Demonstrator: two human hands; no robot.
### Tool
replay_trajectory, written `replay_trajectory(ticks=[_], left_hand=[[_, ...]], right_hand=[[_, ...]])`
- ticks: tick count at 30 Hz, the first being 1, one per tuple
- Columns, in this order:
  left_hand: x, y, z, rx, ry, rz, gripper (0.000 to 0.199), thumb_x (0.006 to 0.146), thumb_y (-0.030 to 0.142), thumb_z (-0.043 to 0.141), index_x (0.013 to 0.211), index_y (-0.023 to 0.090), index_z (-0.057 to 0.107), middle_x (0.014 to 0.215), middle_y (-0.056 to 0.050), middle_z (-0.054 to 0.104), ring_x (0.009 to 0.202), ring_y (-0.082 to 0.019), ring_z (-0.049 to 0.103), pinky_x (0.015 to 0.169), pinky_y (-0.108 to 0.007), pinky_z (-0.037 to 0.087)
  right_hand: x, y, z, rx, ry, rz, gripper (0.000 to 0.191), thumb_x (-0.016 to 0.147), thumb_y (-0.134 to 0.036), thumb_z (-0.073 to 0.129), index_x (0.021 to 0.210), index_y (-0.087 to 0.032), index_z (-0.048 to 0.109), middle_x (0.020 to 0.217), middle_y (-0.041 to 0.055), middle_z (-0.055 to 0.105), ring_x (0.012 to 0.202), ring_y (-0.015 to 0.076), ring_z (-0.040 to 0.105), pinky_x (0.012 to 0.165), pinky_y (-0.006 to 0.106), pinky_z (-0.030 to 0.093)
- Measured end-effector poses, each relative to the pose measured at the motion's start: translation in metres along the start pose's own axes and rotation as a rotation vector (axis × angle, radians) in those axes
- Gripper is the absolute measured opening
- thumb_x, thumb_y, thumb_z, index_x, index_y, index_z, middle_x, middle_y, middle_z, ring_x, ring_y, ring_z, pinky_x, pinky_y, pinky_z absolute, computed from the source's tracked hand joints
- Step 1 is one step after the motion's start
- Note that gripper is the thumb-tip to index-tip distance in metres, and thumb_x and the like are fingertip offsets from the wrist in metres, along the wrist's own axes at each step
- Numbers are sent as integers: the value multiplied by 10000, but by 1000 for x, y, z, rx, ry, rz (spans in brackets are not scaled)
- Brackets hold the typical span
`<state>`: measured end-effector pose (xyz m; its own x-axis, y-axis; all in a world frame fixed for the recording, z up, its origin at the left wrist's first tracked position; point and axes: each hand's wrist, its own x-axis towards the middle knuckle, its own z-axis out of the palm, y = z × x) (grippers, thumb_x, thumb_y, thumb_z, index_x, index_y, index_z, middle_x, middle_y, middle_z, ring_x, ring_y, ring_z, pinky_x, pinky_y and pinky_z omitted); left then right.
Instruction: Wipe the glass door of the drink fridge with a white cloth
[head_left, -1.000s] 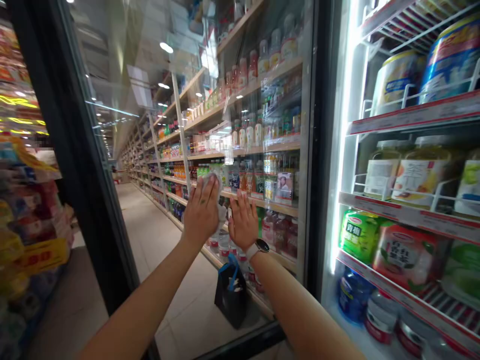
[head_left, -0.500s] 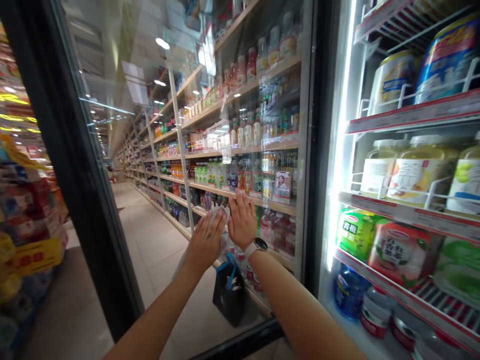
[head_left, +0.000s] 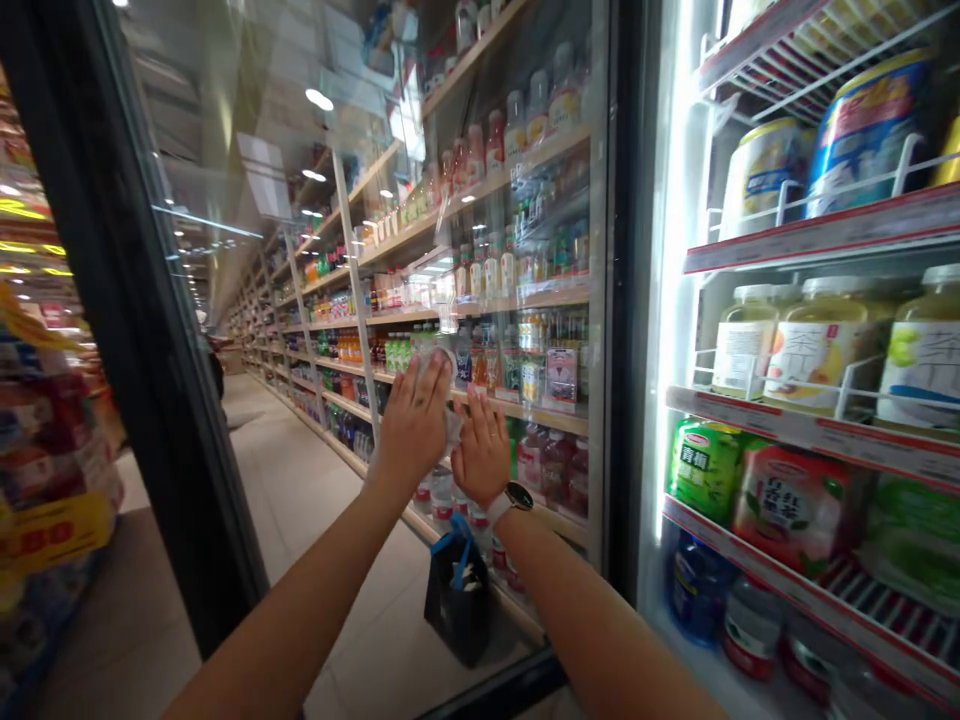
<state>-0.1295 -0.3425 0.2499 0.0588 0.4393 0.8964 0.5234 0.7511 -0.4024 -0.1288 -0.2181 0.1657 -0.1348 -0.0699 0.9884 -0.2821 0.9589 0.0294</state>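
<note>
While the left hand (head_left: 412, 415) lies flat with its fingers extended and close together, one crumpled white cloth (head_left: 454, 428) sits pinned beneath it against the clear pane of one black-framed glass door (head_left: 142, 330). Just beside it, the right hand (head_left: 480, 450) rests open on the same pane, fingers straight, with one round dark-faced watch on a pale strap (head_left: 517, 496) at the wrist. Below the hands, through the glass, one black bag with blue handles (head_left: 456, 612) stands on the pale tiled floor (head_left: 289, 510), near long wooden shelves of bottles (head_left: 409, 318) too many to count. To the right, in one lit white refrigerator (head_left: 673, 320), three pale-yellow bottles with white labels (head_left: 817, 345) stand foremost on one shelf; below them are one bright green pack (head_left: 705, 468) and one red pack (head_left: 791, 505).
</note>
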Motion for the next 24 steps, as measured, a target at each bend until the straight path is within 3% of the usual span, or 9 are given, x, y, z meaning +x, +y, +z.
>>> replay_trajectory(ticks=[9, 17, 20, 24], left_hand=[[-49, 7, 3, 2, -58, 65, 640, 949, 175, 384, 1554, 172, 175, 1549, -107, 370, 1500, -246, 172, 1211, -442, 245], [-92, 22, 3, 36, -52, 103, 692, 911, 98, 436, 1552, 159, 182, 1483, -107, 475, 1495, -224, 165, 1231, -403, 199], [-89, 17, -1, 23, -41, 132, 690, 907, 91, 418, 1551, 156, 182, 1480, -103, 479, 1492, -219, 182, 1234, -395, 186], [-55, -4, -10, 18, -45, 188, 690, 908, 101, 408, 1553, 206, 188, 1502, -67, 455, 1490, -208, 199, 1240, -394, 172]], right_hand=[[-1, 0, 2, 8, -1, 7, 553, 888, -213, 409, 1430, -118, 461, 1548, 138, 393, 1511, 236, 142, 1192, 486, 202], [0, -1, 1, -26, -23, 29, 632, 870, -215, 412, 1498, -155, 378, 1568, 106, 366, 1505, 233, 173, 1198, 473, 196], [0, -1, 2, -43, -31, 26, 639, 864, -209, 421, 1498, -149, 377, 1569, 114, 363, 1507, 238, 163, 1197, 478, 202], [-1, -1, 2, -45, -26, 12, 619, 884, -221, 415, 1495, -130, 375, 1576, 126, 347, 1508, 235, 159, 1198, 472, 206]])
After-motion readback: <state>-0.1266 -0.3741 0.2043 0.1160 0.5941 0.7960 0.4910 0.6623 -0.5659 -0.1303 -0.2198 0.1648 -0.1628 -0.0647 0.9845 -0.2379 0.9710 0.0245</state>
